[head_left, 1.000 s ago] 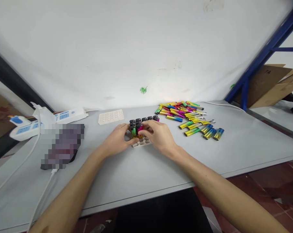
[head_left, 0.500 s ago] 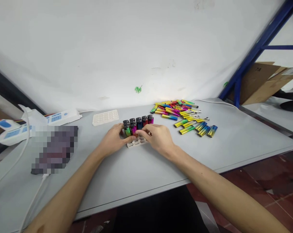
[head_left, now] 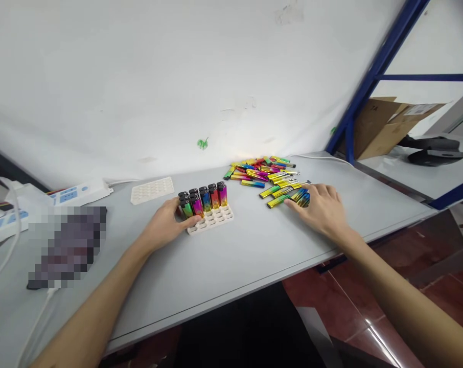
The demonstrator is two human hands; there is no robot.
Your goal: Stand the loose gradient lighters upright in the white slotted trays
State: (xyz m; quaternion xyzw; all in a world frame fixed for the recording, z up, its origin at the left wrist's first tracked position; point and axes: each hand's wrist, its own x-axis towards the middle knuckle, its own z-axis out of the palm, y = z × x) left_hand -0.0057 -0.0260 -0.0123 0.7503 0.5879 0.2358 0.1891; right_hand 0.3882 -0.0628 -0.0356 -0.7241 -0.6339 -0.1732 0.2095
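Note:
A white tray with holes (head_left: 215, 220) stands on the table, with several shiny lighters (head_left: 206, 199) upright in its back and left part. My left hand (head_left: 166, 222) is closed round the tray's left end, thumb in front and fingers at the side, against the green lighter (head_left: 186, 208). To the right, my right hand (head_left: 323, 209) reaches over several blue-and-yellow lighters (head_left: 300, 197) lying flat. Its thumb and fingers are apart on either side of them, and it partly hides them.
A loose heap of multicoloured lighters (head_left: 260, 171) lies near the wall. Another white tray (head_left: 152, 190) lies behind my left hand. At the left are a power strip (head_left: 76, 194) and a blurred dark object (head_left: 74, 245) with a cable. A blue metal frame (head_left: 369, 82) rises at the right.
My right hand has left the tray and moved right to the loose lighters. My left hand remains at the tray's left end. The camera view has turned rightward.

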